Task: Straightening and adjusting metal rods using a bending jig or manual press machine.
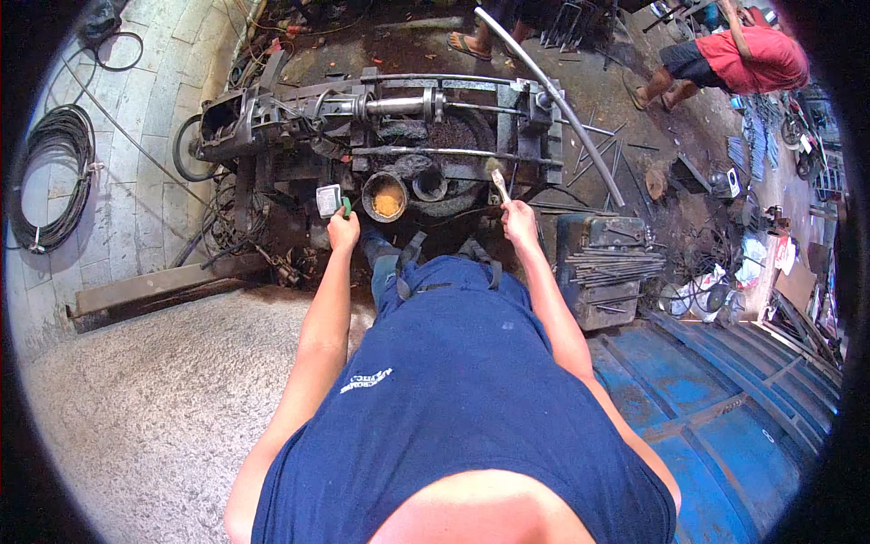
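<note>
While the wearer stands over the machine, both forearms reach forward on either side of a navy top. The right hand has its fingers clamped on the handle of a brush, which points away from the wearer, its bristle end at the machine's near rail; whether the bristles touch the rail cannot be told. The left hand has its fingers closed on a green-handled tool with a pale, blocky head, held just left of a round pot. Orange-yellow stuff lies inside the pot, and a dark ring sits just to its right. The two hands are well apart, with the pot between them.

Beyond the right hand, a long curved pipe slants past the machine's right end. Nearer, a worn box carries a bundle of rods, and blue panels lie at lower right. A black coil rests at far left. At upper right, another person in a red top bends over.
</note>
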Demonstrator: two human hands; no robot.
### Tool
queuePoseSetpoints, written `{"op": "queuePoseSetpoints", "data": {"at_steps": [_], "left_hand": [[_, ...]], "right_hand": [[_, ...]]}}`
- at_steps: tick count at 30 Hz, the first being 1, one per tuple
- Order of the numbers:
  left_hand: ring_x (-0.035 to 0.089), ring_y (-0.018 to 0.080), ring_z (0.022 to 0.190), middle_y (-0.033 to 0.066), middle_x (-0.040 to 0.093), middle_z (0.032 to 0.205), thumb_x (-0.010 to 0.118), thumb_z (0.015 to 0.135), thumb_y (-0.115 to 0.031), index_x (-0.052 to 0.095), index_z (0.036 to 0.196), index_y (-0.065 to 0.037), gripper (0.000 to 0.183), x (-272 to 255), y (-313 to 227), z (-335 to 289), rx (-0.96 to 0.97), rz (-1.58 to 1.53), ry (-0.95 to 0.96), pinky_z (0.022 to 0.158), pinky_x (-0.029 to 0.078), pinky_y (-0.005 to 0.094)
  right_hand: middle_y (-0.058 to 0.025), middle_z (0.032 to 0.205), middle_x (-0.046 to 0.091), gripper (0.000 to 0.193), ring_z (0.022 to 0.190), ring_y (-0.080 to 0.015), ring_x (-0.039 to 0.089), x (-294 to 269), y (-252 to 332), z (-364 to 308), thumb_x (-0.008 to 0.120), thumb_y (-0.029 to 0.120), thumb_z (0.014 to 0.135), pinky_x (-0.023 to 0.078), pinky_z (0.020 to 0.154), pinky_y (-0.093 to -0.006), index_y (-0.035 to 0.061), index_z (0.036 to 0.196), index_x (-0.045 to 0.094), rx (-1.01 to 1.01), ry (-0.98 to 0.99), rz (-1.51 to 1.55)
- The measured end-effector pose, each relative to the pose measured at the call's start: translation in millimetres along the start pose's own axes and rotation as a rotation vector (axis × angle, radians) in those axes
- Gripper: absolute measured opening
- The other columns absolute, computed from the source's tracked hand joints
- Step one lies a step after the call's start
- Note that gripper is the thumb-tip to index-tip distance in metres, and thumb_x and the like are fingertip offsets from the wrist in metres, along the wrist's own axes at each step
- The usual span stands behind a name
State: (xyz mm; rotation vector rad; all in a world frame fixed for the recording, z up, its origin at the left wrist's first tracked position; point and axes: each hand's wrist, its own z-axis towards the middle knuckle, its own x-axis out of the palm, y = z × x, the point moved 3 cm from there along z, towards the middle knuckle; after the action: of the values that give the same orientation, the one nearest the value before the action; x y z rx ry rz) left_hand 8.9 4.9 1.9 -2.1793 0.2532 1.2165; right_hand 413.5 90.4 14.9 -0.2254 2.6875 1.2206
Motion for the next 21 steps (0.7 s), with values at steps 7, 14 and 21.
{"op": "queuePoseSetpoints", "data": {"at_steps": [7,14,21], "left_hand": [[0.059,0.0364,0.105,0.0246,0.061,0.111,0.058,0.082,-0.029,0.059,0.122,-0.007,0.045,2.4,4.1,2.5,0.019,0.015,-0.004,0.091,0.046,0.0425],[0.059,0.0363,0.105,0.0246,0.061,0.111,0.058,0.082,-0.029,0.059,0.121,-0.006,0.045,0.9,1.3,0.1,0.027,0.019,-0.005,0.091,0.046,0.0425],[0.060,0.0368,0.105,0.0250,0.061,0.110,0.058,0.082,-0.028,0.059,0.121,-0.007,0.045,-1.3,-3.4,-1.6,0.012,0.027,0.003,0.091,0.046,0.0421]], "right_hand": [[-0.0041,0.061,0.057,0.025,0.055,-0.0144,0.055,2.0,-3.7,3.0,0.053,0.024,0.087,0.041,0.052,-0.0316,0.0014,0.084,0.062,-0.027,-0.008,-0.032],[-0.0046,0.061,0.057,0.025,0.056,-0.0153,0.055,3.9,-0.9,1.3,0.053,0.024,0.087,0.041,0.053,-0.0323,0.0015,0.083,0.062,-0.038,-0.005,-0.058],[-0.0054,0.060,0.057,0.026,0.056,-0.0163,0.056,5.9,-0.4,1.4,0.053,0.025,0.087,0.042,0.054,-0.0331,0.0011,0.081,0.062,-0.033,0.002,-0.081]]}}
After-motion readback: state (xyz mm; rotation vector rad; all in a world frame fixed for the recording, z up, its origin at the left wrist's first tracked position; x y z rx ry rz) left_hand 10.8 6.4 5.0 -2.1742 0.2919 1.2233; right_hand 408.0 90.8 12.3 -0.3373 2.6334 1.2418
